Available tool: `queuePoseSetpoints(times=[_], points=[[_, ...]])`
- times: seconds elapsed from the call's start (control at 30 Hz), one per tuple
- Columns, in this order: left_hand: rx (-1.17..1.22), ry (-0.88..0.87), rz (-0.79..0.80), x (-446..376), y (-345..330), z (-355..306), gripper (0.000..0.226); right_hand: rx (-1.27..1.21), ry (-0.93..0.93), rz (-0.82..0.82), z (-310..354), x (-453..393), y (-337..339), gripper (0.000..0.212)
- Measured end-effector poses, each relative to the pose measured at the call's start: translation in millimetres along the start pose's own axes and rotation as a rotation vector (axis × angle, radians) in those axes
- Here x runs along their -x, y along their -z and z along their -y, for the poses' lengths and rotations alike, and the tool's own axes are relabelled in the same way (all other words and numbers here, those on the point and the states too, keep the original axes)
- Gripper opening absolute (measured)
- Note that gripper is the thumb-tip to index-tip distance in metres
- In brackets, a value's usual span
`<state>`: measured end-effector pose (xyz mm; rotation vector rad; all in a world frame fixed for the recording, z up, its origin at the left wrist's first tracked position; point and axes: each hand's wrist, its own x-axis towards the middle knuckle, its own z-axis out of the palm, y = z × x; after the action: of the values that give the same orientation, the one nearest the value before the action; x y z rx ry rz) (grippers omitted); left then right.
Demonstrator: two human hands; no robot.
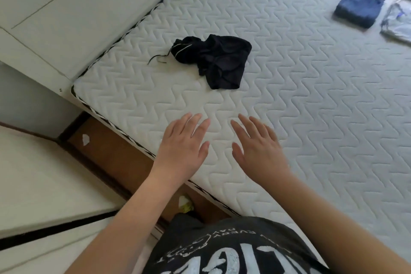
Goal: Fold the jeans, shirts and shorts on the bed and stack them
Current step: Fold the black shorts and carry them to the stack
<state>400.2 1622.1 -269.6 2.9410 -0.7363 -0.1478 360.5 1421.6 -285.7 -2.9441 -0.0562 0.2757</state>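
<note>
White quilted mattress (289, 95) covers the bed, stitched in a wavy zigzag pattern, with three pieces of clothing lying on it. One pair of black shorts (216, 60) sits crumpled near the corner by the headboard (66, 6), its drawstring trailing out to the left. One folded blue garment (358, 8), denim by the look of it, rests flat near the far edge, and just beside it, at the frame's right border, lies one pale, light-coloured garment (395, 25), cut off by the edge and too blurred to identify.

Two bare hands reach over the near edge of the mattress, well short of the shorts. The left hand (184, 142) and the right hand (258, 147) are both spread flat, palms down, fingers apart, gripping nothing.

Below, the person's dark T-shirt (222, 249) carries white print, seen upside down; the words "EVERY DAY" can be made out, while the larger lettering cannot be read.
</note>
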Motion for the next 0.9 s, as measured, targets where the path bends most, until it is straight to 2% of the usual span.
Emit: queuePoseSetpoints(times=[0.17, 0.37, 0.6, 0.77, 0.9], points=[[-0.006, -0.113, 0.013, -34.1, 12.8, 58.8, 0.05, -0.002, -0.11, -0.015, 37.7, -20.5, 6.9, 0.057], [-0.002, -0.195, -0.007, -78.5, 16.7, 74.4, 0.052, -0.002, -0.206, -0.02, 40.2, -37.7, 12.6, 0.057], [-0.046, -0.157, 0.024, -105.0, 24.4, 95.4, 0.054, -0.033, -0.169, -0.045, 36.5, -90.1, 20.9, 0.059], [-0.047, -0.108, 0.02, -116.5, 31.3, 130.3, 0.053, -0.011, -0.1, -0.056, 53.9, -134.4, 26.4, 0.056], [-0.046, -0.107, 0.031, -140.1, 26.3, 171.4, 0.054, -0.003, -0.118, -0.072, 72.6, -175.1, 27.3, 0.056]])
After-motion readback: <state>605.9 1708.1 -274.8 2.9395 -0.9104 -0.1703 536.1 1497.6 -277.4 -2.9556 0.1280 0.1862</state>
